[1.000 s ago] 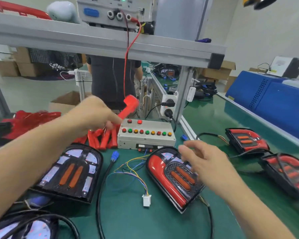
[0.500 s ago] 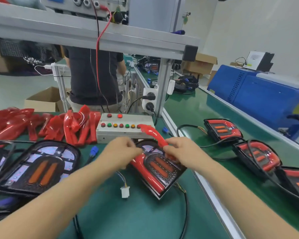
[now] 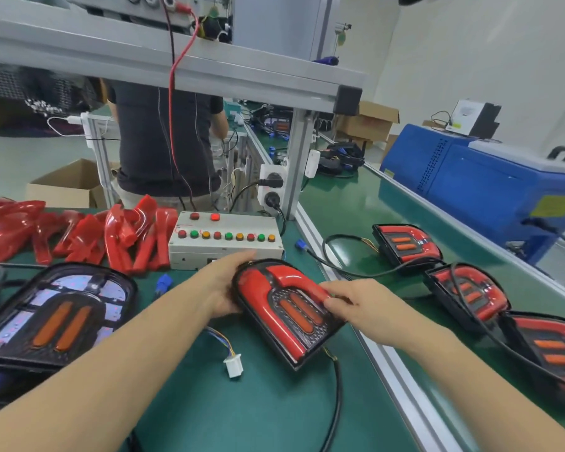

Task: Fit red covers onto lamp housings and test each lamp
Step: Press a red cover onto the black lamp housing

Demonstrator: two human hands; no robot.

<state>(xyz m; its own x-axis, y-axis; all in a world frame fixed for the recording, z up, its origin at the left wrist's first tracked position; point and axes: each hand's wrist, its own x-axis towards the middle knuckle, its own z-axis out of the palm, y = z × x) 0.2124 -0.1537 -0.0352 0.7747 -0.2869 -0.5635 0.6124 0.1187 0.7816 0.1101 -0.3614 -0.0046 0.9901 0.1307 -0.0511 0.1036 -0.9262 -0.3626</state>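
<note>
I am fitting a red cover (image 3: 292,278) onto the lamp housing (image 3: 287,316) that is lying on the green surface (image 3: 242,415) just in front of me. The cover is sitting on the upper curve of the housing, beside the outer red cover already on its left edge, and above the two orange strips in the middle. My left hand (image 3: 224,288) is gripping the housing by its upper left edge, with the fingers curled around the rim to keep it steady. My right hand (image 3: 356,303) is pressing its fingers (image 3: 331,296) on the right end of the cover; they are only a little bent.

I am judging that the step in hand is the seating of this cover, and it is not yet clear if it is fully clicked in. The next move is probably asking for firm, even pressure along the whole arc, then plugging the white connector (image 3: 234,363), lying loose near the housing, for the test at the button box (image 3: 225,238) just behind.

The pile of spare red covers (image 3: 124,236) is waiting to the left of the box, an uncovered housing (image 3: 56,316) is lying to my left, and finished lamps (image 3: 405,243) are lined on the right.
</note>
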